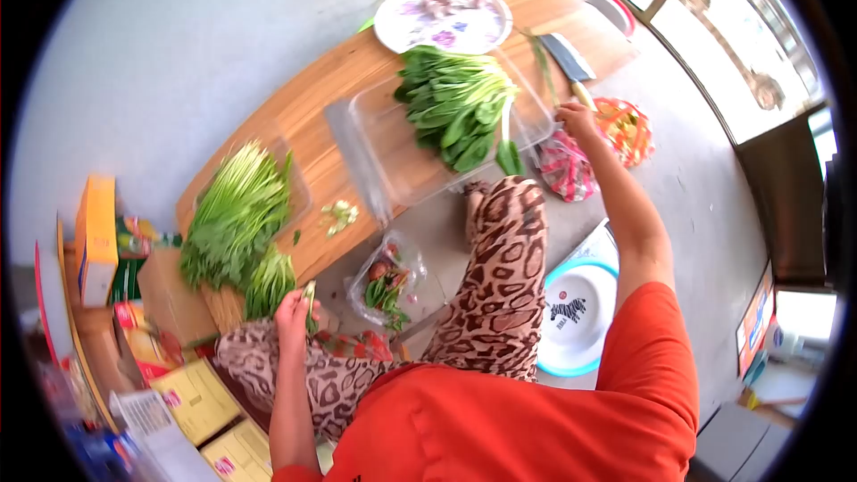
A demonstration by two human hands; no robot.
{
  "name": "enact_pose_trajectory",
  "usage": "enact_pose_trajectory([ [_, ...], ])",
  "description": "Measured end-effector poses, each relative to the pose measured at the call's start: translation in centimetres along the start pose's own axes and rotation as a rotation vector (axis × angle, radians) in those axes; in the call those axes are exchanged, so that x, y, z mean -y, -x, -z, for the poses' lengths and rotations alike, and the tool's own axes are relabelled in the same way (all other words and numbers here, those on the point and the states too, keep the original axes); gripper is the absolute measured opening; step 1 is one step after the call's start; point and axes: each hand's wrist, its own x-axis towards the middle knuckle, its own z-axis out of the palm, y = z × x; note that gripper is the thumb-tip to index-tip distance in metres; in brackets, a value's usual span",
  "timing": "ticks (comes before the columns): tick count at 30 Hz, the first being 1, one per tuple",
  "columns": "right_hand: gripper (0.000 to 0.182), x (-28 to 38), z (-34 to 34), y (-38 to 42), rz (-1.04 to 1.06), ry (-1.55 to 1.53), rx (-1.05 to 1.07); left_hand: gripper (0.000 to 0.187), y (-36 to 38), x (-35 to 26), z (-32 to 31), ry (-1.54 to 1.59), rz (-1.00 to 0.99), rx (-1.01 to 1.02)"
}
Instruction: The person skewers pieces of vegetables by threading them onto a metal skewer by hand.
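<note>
My left hand (pixel 291 319) is closed around a short pale-green vegetable stalk (pixel 310 291), above my thigh at the table's near end. Just beyond it lies a heap of leafy, thin-stemmed greens (pixel 237 214), part of it in a clear tray. My right hand (pixel 578 120) reaches past the table edge with its fingers drawn together. Its fingertips are at the lower end of a long green stem (pixel 543 67), beside the handle of a cleaver (pixel 568 58); what they hold I cannot tell. Broad-leaved greens (pixel 457 103) fill a clear plastic box (pixel 375 138).
A floral plate (pixel 444 37) with pieces of meat stands on the wooden table (pixel 303 107). Chopped pale bits (pixel 340 216) lie near its edge. On the floor are a bag of scraps (pixel 386 281), a pink-striped bag (pixel 567 170) and a blue-rimmed basin (pixel 580 353). Cartons (pixel 198 397) stand left.
</note>
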Motion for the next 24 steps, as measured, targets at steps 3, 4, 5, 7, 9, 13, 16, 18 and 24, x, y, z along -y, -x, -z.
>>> enact_pose_trajectory([
  [3, 0.023, 4.0, 4.4, -1.5, -0.126, -0.236, 0.127, 0.019, 2.9, 2.3, -3.2, 0.162, 0.001, -0.009],
  [4, 0.019, 4.9, 1.4, 0.2, -0.079, -0.346, 0.152, 0.02, 3.3, 1.3, -1.4, 0.126, -0.016, -0.012],
  [5, 0.015, 7.3, -0.9, 2.5, -0.026, -0.456, 0.173, 0.019, 3.4, 0.3, 0.2, 0.102, -0.063, -0.012],
  [7, 0.017, 12.2, -4.7, 8.1, 0.127, -0.502, 0.202, 0.019, 4.0, -1.1, 2.2, 0.093, -0.132, -0.01],
  [9, 0.021, 16.2, -7.9, 12.2, 0.37, -0.403, 0.313, 0.019, 4.3, -2.1, 3.4, 0.086, -0.177, -0.013],
  [13, 0.027, 22.8, -17.1, 19.5, 0.652, -0.143, 0.42, 0.019, 3.8, -3.1, 5.2, 0.131, -0.263, -0.085],
  [16, 0.026, 23.7, -26.3, 21.5, 0.811, 0.147, 0.422, 0.019, 3.4, -2.3, 5.6, 0.2, -0.282, -0.157],
  [18, 0.026, 23.1, -32.1, 23.0, 0.884, 0.308, 0.464, 0.019, 3.1, -1.3, 5.5, 0.229, -0.24, -0.215],
  [24, 0.024, 17.8, -38.6, 25.6, 0.961, 0.344, 0.471, 0.019, 3.9, -1.2, 5.6, 0.268, -0.257, -0.166],
])
